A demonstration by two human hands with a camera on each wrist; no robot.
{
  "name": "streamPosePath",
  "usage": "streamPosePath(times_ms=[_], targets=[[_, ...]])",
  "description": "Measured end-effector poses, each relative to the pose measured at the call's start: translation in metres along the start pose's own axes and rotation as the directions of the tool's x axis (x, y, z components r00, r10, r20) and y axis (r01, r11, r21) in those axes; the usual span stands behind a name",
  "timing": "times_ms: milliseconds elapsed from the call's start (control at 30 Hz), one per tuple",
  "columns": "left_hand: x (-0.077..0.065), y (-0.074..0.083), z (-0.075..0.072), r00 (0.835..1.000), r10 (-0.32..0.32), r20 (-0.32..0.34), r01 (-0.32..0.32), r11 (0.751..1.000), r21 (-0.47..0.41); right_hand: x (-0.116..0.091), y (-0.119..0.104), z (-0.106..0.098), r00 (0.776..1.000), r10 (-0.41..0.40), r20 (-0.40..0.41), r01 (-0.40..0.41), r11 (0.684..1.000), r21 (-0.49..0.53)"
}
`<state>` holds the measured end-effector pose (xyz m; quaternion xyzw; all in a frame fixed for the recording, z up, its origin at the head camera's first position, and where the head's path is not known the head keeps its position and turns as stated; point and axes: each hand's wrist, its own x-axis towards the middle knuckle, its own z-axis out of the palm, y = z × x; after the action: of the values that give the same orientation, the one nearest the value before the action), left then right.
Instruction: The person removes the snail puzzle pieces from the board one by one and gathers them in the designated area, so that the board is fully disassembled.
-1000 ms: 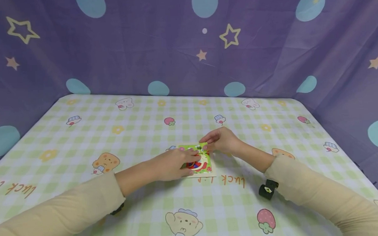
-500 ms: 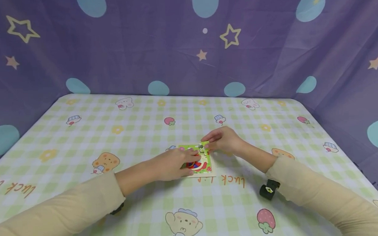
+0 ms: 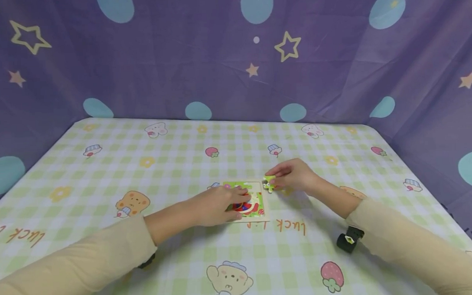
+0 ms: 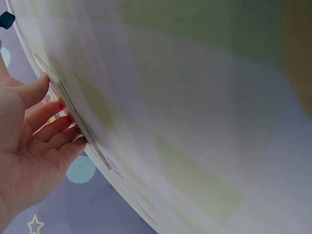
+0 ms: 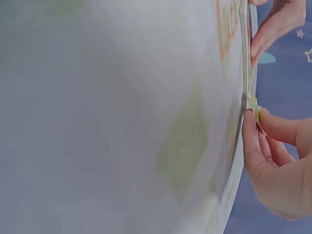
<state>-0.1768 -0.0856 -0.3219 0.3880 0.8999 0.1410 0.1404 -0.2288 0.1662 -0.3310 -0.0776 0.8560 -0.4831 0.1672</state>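
Note:
A small square jigsaw puzzle (image 3: 257, 207) with a green and red picture lies in a pale tray (image 3: 266, 215) at the middle of the table. My left hand (image 3: 216, 205) rests on its left part and hides some of the picture. In the left wrist view the fingers of that hand (image 4: 41, 141) reach out over the thin board. Just right of the tray, my right hand (image 3: 295, 176) pinches a green puzzle piece (image 3: 268, 184) between thumb and fingers. At the tray's far right corner a pale bare patch shows. The right wrist view has the piece (image 5: 254, 104) edge-on at the fingertips.
A checked green and white cloth (image 3: 174, 167) with printed cartoons covers the table. Behind it hangs a purple curtain (image 3: 217, 57) with stars and blue dots. A dark wrist camera (image 3: 349, 240) sits below the right sleeve (image 3: 403, 241).
My right hand has lifted the green piece out of the far right corner and moved it right, clear of the tray. The left hand has stayed in place.

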Motion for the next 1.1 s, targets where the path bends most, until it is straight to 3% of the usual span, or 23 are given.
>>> streamPosePath(times_ms=[533, 900, 1100], targets=[[0.0, 0.0, 0.001, 1.0, -0.005, -0.003, 0.005, 1.0, -0.002, -0.025, 0.027, -0.044, 0.995, 0.092, -0.033, -0.091, 0.996, 0.006], [0.0, 0.0, 0.002, 1.0, -0.014, 0.004, 0.014, 1.0, -0.001, -0.037, 0.041, -0.071, 0.99, 0.132, -0.049, -0.136, 0.986, -0.101], [0.001, 0.0, 0.001, 1.0, -0.014, 0.002, 0.014, 1.0, 0.001, -0.036, 0.047, -0.08, 0.992, 0.111, -0.062, -0.119, 0.982, -0.145]])
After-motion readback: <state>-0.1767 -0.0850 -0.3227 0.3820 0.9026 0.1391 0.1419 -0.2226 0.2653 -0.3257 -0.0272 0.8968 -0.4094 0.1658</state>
